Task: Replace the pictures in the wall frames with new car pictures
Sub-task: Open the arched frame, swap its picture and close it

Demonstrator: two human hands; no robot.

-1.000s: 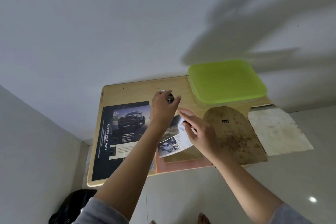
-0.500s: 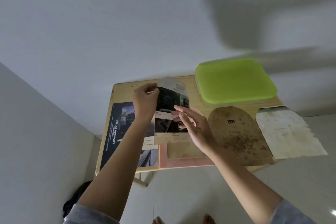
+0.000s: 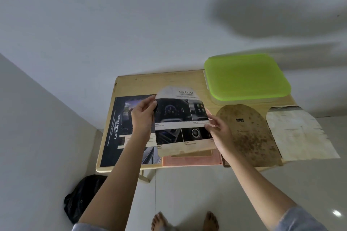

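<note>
So you've swung the arch-cut car dashboard picture (image 3: pixel 180 124) up flat between both hands, left hand (image 3: pixel 143 118) and right hand (image 3: pixel 219 133) pinching its edges (over the pink frame (image 3: pixel 189 160) on the wooden counter (image 3: pixel 150 82)), looks ready to drop in.

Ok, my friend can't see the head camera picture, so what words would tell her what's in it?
Two hands, left hand and right hand, hold up an arch-shaped car picture over a wooden table. On the table lie a dark car poster, an orange frame, a brown backing board and a green-lidded box.
</note>
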